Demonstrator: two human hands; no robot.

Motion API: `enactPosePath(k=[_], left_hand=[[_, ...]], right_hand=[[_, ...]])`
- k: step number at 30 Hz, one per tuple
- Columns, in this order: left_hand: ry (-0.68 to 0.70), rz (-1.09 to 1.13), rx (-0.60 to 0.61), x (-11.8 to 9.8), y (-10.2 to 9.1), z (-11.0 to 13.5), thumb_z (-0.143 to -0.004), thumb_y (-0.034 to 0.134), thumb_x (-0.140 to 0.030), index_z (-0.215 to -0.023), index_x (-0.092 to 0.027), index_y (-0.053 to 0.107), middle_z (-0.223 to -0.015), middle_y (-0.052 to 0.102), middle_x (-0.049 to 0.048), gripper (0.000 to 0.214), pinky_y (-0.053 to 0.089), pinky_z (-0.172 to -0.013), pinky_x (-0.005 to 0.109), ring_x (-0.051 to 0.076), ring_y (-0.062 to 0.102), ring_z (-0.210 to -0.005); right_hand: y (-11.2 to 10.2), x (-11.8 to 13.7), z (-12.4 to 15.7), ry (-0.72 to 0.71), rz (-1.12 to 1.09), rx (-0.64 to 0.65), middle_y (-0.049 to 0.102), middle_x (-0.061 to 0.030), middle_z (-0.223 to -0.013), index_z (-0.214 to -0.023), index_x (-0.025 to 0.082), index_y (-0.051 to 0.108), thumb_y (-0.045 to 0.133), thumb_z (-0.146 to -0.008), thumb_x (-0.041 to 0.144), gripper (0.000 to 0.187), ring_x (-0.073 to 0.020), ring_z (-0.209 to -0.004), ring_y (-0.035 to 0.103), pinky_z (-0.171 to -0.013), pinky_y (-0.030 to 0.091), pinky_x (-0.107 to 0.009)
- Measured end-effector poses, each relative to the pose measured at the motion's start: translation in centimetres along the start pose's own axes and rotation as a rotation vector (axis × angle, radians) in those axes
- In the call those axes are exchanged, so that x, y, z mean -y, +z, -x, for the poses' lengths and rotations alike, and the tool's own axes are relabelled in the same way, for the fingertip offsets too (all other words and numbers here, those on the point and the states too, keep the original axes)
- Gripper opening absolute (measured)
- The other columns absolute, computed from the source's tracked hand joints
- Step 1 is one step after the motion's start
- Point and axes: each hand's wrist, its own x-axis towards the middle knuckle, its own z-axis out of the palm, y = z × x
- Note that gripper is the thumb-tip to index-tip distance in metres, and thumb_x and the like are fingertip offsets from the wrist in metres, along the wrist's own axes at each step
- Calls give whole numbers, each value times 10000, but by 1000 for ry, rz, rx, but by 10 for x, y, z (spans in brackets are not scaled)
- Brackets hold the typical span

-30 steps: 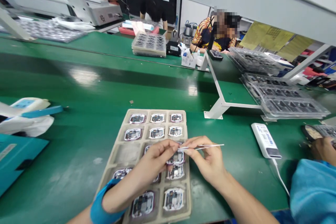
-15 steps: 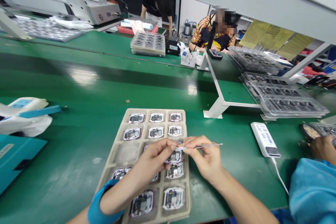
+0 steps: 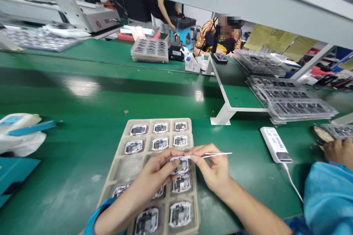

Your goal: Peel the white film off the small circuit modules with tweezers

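A beige moulded tray (image 3: 119, 150) lies on the green bench in front of me, its pockets holding several small electronic modules (image 3: 160, 128). One pocket on the left is bare. My left hand (image 3: 157, 174) is pinched on one module (image 3: 180, 165), lifted just above the tray's middle. My right hand (image 3: 213, 170) grips metal tweezers (image 3: 215, 154), whose tips meet the top edge of that module.
A white power bank (image 3: 274, 139) with a cable lies to the right. A white bracket stand (image 3: 226, 112) and stacked clear trays (image 3: 298, 106) sit beyond. A white device (image 3: 16, 132) rests at left. A co-worker's blue sleeve (image 3: 328, 198) is at right.
The camera tilted a little, so everything sits slightly lower and further left. My hands have lifted the module a bit clearer of the tray; the grips are unchanged.
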Motion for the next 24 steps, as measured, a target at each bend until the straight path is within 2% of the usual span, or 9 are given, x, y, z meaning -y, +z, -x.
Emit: enactPosePath(k=[6,9,14,19,22,24], left_hand=[[-2,5,-45,1,2,-2,-646,757,-401,-822,-232,734,-837,679,3,245,462,-587,238,178,543,-725],[-22,19,-60,1,2,-4,-635,757,-395,-800,-230,721,-794,652,-8,236,447,-580,223,168,521,-715],[-19,35,-55,1,2,-4,-688,725,-379,-789,-223,707,-742,599,-27,187,398,-540,198,143,476,-664],[8,-12,-39,5,-2,0,-793,700,-392,-909,-236,716,-823,628,-14,196,424,-592,217,145,507,-687],[90,-43,46,14,-7,-2,-809,704,-408,-1000,-244,708,-908,669,13,252,461,-688,268,179,557,-768],[165,-32,126,22,-10,-6,-751,768,-393,-1043,-249,687,-985,688,30,335,480,-804,320,226,596,-902]], right_hand=[[-2,1,-3,-215,136,97,810,-37,-824,-895,239,656,673,-895,151,90,-199,-764,789,-884,618,-413],[-3,1,-4,-258,172,128,809,-28,-802,-900,245,660,671,-897,144,101,-199,-761,791,-888,618,-411],[-1,1,-2,-181,85,61,814,-52,-867,-896,232,667,684,-897,171,63,-201,-820,788,-842,631,-381],[0,2,-1,-66,25,31,816,-63,-879,-894,222,677,708,-881,199,41,-203,-826,792,-750,644,-316],[0,0,-2,-58,0,28,816,-66,-869,-870,219,693,712,-874,192,33,-210,-820,792,-757,642,-324],[0,-1,-2,-65,-26,22,814,-65,-853,-861,219,704,714,-868,171,50,-209,-814,788,-763,638,-328]])
